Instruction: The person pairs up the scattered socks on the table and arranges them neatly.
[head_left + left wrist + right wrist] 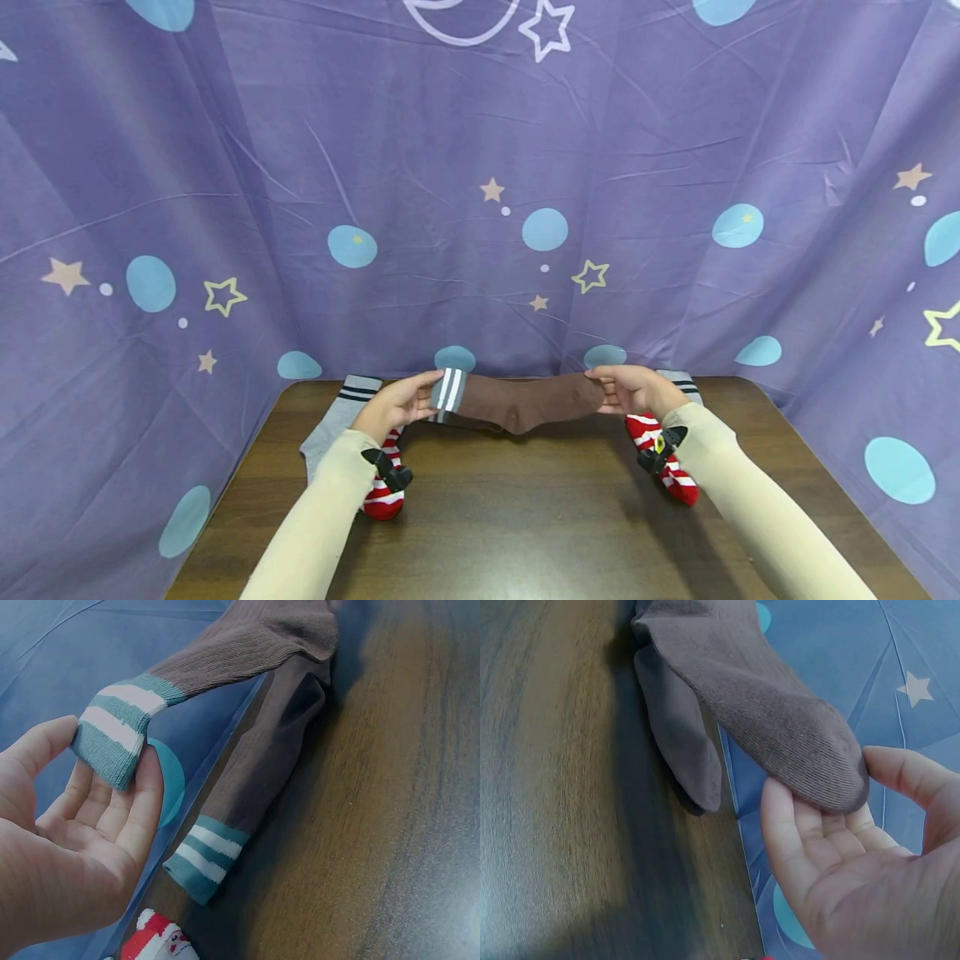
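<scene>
A brown sock (540, 402) with a grey-blue, white-striped cuff is stretched sideways between both hands, sagging at the heel. At its cuff, my left hand (393, 407) pinches the edge between thumb and fingers. My right hand (633, 388) holds the toe end; in the right wrist view its thumb (900, 769) is on one side of the toe and the fingers lie under the other. Below the held sock, a second brown sock (255, 754) with the same striped cuff lies on the table, partly hidden by the first in the head view.
Beside the left forearm lie a grey sock (326, 429) with black stripes and a red-and-white striped sock (383, 505). Another red-and-white sock (678, 485) and grey fabric with black stripes (681, 382) show by the right wrist. A purple curtain (450, 183) hangs behind the wooden table (495, 517).
</scene>
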`<state>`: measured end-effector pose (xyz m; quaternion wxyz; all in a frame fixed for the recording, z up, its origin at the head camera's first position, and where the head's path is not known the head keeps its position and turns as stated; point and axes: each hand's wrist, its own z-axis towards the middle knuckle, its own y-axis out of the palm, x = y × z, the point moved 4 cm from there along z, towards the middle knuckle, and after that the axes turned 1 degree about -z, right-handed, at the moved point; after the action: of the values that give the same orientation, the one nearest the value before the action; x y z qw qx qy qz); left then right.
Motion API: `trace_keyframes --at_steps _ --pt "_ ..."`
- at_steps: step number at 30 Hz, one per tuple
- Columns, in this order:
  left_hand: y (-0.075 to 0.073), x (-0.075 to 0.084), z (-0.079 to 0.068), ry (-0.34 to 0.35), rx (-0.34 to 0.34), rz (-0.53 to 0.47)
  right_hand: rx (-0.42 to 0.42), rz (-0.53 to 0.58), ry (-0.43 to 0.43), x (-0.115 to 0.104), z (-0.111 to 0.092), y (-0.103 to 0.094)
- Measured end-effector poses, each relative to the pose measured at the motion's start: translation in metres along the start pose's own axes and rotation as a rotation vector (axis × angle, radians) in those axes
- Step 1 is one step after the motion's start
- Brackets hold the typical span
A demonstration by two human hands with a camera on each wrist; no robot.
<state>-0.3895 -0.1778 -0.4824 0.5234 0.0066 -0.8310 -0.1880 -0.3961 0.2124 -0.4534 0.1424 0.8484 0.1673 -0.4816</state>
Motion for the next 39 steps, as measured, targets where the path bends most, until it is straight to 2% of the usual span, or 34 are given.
trace_keyframes --at_steps 15,21,31,39 --pt "-0.005 0.002 -0.002 0.016 -0.026 -0.056 0.031 0.114 -0.037 0.001 0.008 0.004" --pt "-0.006 0.004 0.0 0.031 -0.01 -0.063 0.021 0.147 -0.042 -0.001 0.011 0.007" --pt "-0.012 0.007 -0.001 0.032 0.005 -0.153 0.01 0.204 -0.05 -0.004 0.013 0.016" --pt "-0.014 0.009 -0.003 0.033 0.036 -0.23 0.036 0.226 -0.04 -0.002 0.023 0.017"
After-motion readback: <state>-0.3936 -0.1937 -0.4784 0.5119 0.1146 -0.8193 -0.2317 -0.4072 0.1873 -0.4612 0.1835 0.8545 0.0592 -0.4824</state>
